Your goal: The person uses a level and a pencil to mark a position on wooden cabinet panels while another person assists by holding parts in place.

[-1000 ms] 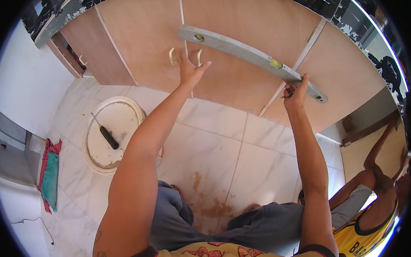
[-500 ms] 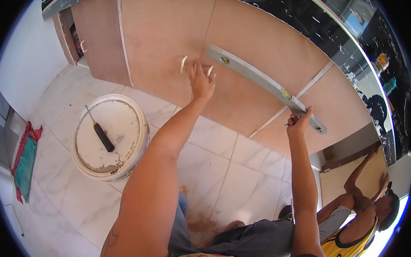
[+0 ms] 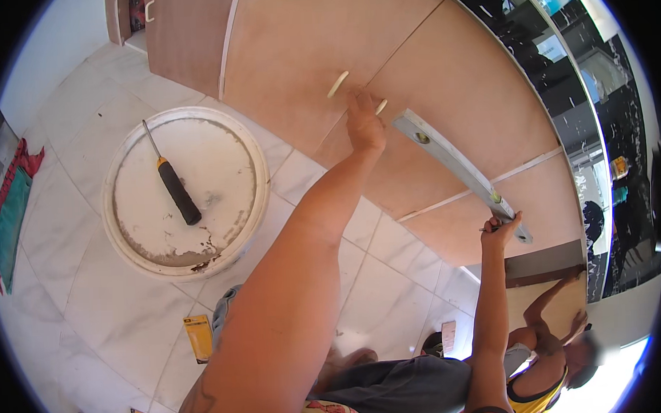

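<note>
My left hand reaches to the brown cabinet door, its fingers closed about the right-hand cream door handle; part of that grip is hidden. The other cream handle sits just to its left, across the gap from my fingers. In my right hand is the lower end of a grey spirit level, slanting up and left in front of the cabinet doors. A thin dark stick, perhaps a pencil, pokes out between the fingers of that hand.
A round white lid or bucket top with a black-handled screwdriver stands left on the tiled floor. Yellow packets lie nearer me. A glossy black counter edge runs above the doors. A co-worker in a yellow top crouches at right.
The view has shifted downward and left, nearer the lid. My left hand stays at the handles, and my right hand keeps the level, which hangs at nearly the same slant.
</note>
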`<control>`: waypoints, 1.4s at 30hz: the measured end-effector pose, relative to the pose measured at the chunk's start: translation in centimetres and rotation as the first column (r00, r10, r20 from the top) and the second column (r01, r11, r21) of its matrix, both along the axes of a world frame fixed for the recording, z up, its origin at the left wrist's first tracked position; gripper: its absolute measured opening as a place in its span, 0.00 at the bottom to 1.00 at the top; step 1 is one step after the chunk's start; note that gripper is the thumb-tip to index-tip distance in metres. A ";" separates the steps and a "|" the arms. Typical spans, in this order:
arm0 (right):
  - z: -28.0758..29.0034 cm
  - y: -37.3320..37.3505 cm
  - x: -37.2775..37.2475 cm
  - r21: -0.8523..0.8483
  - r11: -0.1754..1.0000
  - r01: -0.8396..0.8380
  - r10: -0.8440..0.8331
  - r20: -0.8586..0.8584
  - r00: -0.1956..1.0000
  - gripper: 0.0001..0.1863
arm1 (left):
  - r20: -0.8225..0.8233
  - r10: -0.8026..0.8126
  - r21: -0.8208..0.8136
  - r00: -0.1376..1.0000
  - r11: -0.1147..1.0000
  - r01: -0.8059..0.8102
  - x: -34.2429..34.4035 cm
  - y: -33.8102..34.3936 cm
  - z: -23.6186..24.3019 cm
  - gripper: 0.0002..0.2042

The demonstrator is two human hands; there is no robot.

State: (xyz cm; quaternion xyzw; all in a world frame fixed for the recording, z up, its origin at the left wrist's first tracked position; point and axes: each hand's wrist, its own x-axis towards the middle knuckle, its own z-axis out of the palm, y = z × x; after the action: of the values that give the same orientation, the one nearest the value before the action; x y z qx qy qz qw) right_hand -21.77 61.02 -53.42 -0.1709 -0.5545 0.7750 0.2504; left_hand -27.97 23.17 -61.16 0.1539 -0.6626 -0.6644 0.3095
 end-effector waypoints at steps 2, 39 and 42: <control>0.6 -0.4 0.2 0.040 0.999 0.001 -0.001 0.003 1.000 0.25 | -0.069 -0.169 0.286 0.983 0.941 0.182 0.1 -0.2 0.3 0.34; -0.2 0.8 -0.8 -0.008 0.997 -0.079 0.079 -0.031 0.996 0.24 | -0.181 0.171 -0.623 0.969 0.742 -0.247 1.6 -4.1 -0.1 0.37; -0.5 -0.5 -0.9 -0.019 0.998 -0.052 0.051 -0.045 0.998 0.24 | -0.170 0.171 -0.616 0.971 0.750 -0.240 1.4 -5.8 0.5 0.39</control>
State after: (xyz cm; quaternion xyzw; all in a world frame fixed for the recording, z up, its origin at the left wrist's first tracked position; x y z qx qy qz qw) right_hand -22.63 60.56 -53.90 -0.1420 -0.5453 0.7902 0.2409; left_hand -26.60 17.42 -60.62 0.0785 -0.8094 -0.3719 0.4477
